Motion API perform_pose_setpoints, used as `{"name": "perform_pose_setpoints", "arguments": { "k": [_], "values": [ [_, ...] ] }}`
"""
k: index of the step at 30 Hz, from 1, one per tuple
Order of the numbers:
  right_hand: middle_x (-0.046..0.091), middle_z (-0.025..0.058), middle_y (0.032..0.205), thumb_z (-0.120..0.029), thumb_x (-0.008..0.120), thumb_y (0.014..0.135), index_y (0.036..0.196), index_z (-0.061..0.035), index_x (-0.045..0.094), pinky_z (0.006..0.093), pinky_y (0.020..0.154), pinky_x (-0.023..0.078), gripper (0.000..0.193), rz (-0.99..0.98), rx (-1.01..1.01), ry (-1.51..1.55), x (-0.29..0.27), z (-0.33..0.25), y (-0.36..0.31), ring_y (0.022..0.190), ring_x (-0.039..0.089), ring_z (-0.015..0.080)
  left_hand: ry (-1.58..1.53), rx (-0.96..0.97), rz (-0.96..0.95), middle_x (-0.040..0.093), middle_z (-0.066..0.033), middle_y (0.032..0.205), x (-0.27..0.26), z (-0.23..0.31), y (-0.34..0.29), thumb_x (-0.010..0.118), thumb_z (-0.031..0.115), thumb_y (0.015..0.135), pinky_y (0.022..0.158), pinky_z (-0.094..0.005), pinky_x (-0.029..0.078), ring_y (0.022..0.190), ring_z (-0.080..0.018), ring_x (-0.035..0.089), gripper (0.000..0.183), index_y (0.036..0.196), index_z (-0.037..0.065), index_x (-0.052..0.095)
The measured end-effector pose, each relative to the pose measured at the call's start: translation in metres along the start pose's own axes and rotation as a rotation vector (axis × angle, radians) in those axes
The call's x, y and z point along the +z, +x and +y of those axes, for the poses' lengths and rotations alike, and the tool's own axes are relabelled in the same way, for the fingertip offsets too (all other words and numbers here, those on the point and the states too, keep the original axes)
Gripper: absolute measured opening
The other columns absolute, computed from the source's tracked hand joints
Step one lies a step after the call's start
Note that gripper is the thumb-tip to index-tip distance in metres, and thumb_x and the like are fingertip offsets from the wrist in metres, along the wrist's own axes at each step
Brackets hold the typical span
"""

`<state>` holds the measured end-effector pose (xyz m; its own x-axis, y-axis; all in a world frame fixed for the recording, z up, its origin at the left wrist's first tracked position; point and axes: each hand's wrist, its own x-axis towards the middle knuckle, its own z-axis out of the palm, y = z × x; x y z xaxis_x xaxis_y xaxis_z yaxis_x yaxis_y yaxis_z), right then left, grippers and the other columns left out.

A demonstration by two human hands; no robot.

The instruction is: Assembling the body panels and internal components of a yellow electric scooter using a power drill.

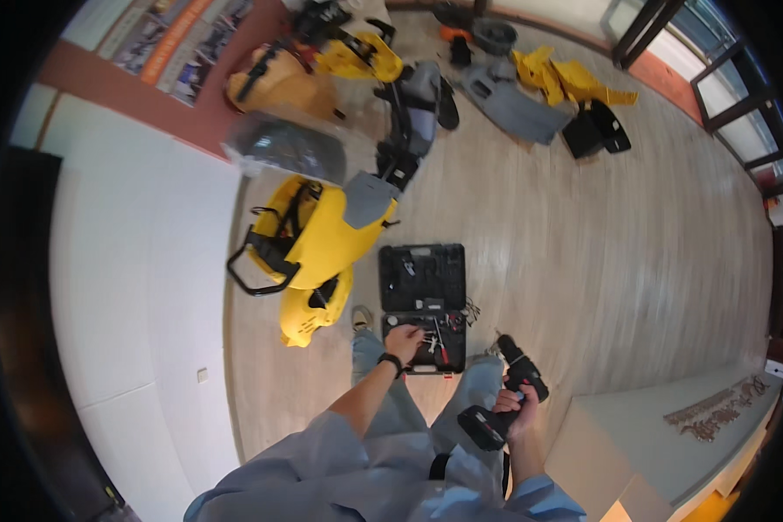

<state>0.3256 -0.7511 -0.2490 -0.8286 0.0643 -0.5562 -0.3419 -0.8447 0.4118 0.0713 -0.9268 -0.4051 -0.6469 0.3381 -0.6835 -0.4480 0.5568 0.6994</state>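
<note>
My right hand (517, 412) is wrapped round the grip of a black cordless drill (524, 372), which has a battery at its base and its chuck pointing forward. My left hand (402, 340), with a dark band on the wrist, reaches into the near half of an open black tool case (397, 254). Its fingers are drawn together over the tools; whatever they hold is too small to make out. Beside them lie silvery tools (431, 341) and a red-handled screwdriver (445, 354). The far half of the case holds a few small dark items.
Left of the case sits a large yellow machine body (331, 235) with a black handle (254, 287). Farther off are a plastic-wrapped grey part (289, 148), a grey panel (513, 109), yellow pieces (574, 80) and a black box (593, 130). A white cabinet (652, 426) stands at right.
</note>
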Motion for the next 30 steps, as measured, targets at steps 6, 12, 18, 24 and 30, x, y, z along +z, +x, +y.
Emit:
{"name": "perform_pose_setpoints", "arguments": {
  "k": [6,12,18,24,30],
  "values": [
    [0.042,-0.0049,0.065,-0.020,0.058,0.085,0.111,-0.0065,0.057,0.0246,0.058,0.040,0.030,0.474,-0.035,0.004,-0.131,-0.071,0.020,0.053,0.042,0.0059,-0.112,-0.390,-0.043,0.069,-0.0080,0.080,0.039,-0.110,0.045,0.063,0.011,0.090,0.059,-0.0323,0.055,0.067,-0.0148,0.066,0.012,0.097,0.003,0.066],
    [0.040,-0.0047,0.063,-0.024,0.056,0.085,0.113,-0.0070,0.057,0.0249,0.055,0.035,0.033,0.555,0.017,0.011,-0.194,-0.094,0.063,0.050,0.038,0.0060,-0.460,-0.658,-0.153,0.038,0.0078,0.067,0.101,-0.161,0.092,0.055,0.020,0.088,0.062,-0.0282,0.041,0.058,-0.0075,0.039,0.007,0.084,0.015,0.053],
    [0.037,-0.0029,0.061,-0.025,0.058,0.083,0.119,-0.0093,0.053,0.0268,0.054,0.033,0.040,0.512,0.065,-0.046,-0.215,-0.094,0.075,0.047,0.034,0.0079,-0.609,-0.740,-0.567,0.043,0.0084,0.083,0.167,-0.155,0.039,0.061,0.021,0.099,0.070,-0.0251,0.043,0.067,-0.0029,0.043,0.030,0.126,0.009,0.053],
    [0.037,-0.0019,0.061,-0.026,0.060,0.082,0.119,-0.0092,0.052,0.0282,0.055,0.033,0.042,0.441,0.127,-0.196,-0.170,-0.081,0.082,0.047,0.035,0.0092,-0.931,-0.667,-0.519,0.052,0.0054,0.094,0.158,-0.118,0.016,0.062,0.024,0.098,0.074,-0.0253,0.042,0.075,-0.0041,0.046,0.042,0.134,0.007,0.049],
    [0.039,-0.0012,0.061,-0.028,0.063,0.082,0.125,-0.0085,0.049,0.0298,0.055,0.033,0.049,0.179,0.173,-0.143,-0.112,-0.057,0.082,0.047,0.037,0.0101,-0.910,-0.369,-0.614,0.059,-0.0046,0.112,0.137,-0.030,0.013,0.067,0.028,0.095,0.085,-0.0308,0.045,0.100,-0.0141,0.055,0.055,0.137,0.001,0.045]
  ]
}}
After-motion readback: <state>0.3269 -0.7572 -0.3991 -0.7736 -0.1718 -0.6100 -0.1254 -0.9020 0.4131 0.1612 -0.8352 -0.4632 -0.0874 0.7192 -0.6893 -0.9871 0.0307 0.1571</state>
